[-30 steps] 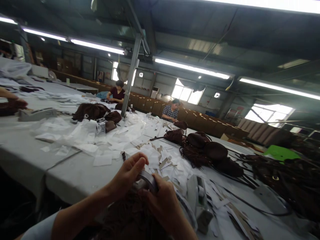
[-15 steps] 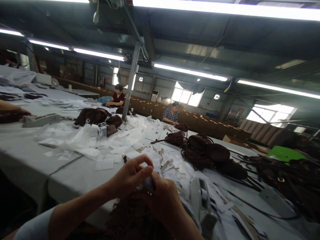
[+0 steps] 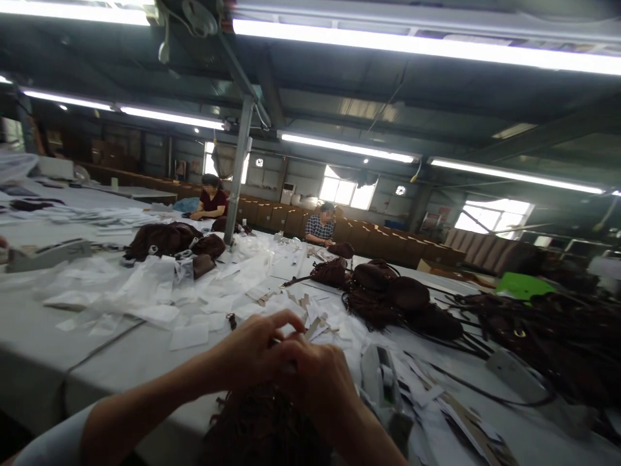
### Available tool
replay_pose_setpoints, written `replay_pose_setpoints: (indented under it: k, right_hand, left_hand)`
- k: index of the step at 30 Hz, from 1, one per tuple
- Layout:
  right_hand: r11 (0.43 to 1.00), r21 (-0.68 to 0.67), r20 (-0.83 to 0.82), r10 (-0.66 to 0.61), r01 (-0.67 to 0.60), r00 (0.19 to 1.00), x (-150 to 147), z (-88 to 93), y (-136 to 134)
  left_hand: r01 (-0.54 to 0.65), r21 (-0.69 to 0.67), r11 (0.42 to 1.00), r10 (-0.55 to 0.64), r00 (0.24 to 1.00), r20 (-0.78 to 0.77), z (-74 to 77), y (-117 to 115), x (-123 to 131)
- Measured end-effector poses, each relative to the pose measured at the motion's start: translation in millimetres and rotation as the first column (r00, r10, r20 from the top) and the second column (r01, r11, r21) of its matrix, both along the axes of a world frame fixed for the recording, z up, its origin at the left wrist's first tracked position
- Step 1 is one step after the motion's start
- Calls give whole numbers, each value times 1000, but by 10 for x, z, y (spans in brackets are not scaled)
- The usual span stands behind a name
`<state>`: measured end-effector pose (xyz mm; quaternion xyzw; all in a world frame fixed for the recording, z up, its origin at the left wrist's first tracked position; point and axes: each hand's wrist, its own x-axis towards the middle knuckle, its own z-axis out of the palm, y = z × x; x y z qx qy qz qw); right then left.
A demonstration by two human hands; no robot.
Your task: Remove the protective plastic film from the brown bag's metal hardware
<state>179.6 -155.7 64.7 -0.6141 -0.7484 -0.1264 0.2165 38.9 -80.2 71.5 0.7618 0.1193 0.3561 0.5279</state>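
Fingers of the left hand (image 3: 252, 353) and right hand (image 3: 317, 382) press together above a dark fringed bag (image 3: 262, 430), cut off at the bottom edge; whether they pinch anything cannot be told.

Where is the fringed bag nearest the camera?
In the head view, the fringed bag sits bottom centre, beneath the left hand and right hand, at the edge of the table.

I see a long grey table (image 3: 43, 349) strewn mid-frame with white paper scraps (image 3: 160, 304). Brown fringed bags (image 3: 398, 298) lie right of centre, and more brown bags (image 3: 165, 239) lie upper left.
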Motion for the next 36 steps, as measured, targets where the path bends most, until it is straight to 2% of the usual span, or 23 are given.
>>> replay_pose_setpoints:
  k: [2,3,5,7,9,12,14,15,17,21,24,25,27,28,29,30,31,33,34,35,36]
  right_hand:
    - [999,31,-199,-3,9,980,-32,147,7]
    - [1000,28,-289,15,-7,957,-48,188,12]
    - [997,14,-421,71,-72,904,-65,189,31]
    - [996,17,-502,86,-90,860,-49,110,62]
    - [999,9,-513,51,-54,857,-3,8,95]
    - [1000,5,-391,27,-27,920,58,-105,132]
    - [999,29,-360,41,-33,932,60,-157,159]
    - [998,50,-381,51,-34,923,52,-181,177]
    - [994,99,-460,93,-54,883,29,-224,229]
    - [975,184,-633,212,-121,745,-3,-257,376]
    - [973,192,-730,227,-125,644,-56,-261,491]
    - [974,196,-741,225,-118,632,-78,-276,526]
    - [976,205,-726,203,-75,657,-97,-338,590]
    - [978,204,-701,177,-44,690,-84,-385,617]
    - [979,201,-661,146,-13,736,-52,-438,639]
    - [980,198,-595,115,6,796,-2,-491,655]
    - [981,193,-499,90,10,862,61,-538,662]
    - [986,164,-254,55,-12,966,193,-590,649]
    - [990,138,-140,56,-37,989,246,-585,631]
    - [992,107,-58,72,-66,996,283,-558,608]
    - [993,76,-22,96,-94,995,300,-510,585]
  left_hand:
    - [-12,-179,984,40,988,152,141,-13,4]
    - [-21,-292,956,103,958,266,192,-12,17]
    - [1,-500,866,260,854,451,241,8,55]
    - [36,-632,774,391,759,521,226,49,93]
    - [75,-699,711,441,726,527,165,103,123]
    - [194,-792,579,408,772,488,58,184,144]
    - [236,-832,503,405,786,467,14,225,152]
    - [238,-840,488,417,782,464,4,242,159]
    - [221,-838,500,454,757,471,1,276,178]
    - [188,-832,522,500,722,477,31,343,229]
    - [197,-865,462,534,717,448,26,355,292]
    - [202,-877,435,541,720,434,3,351,323]
    - [167,-899,405,569,723,391,-86,351,394]
    - [112,-901,420,596,714,367,-150,363,426]
    - [34,-886,462,619,703,350,-220,388,447]
    - [-52,-844,533,613,712,343,-290,425,454]
    - [-129,-763,633,565,751,341,-353,471,443]
    - [-200,-480,854,359,895,265,-430,570,370]
    - [-185,-309,933,245,955,169,-436,610,317]
    - [-156,-151,976,166,984,59,-420,637,264]
    - [-128,-32,991,127,991,-37,-386,651,220]
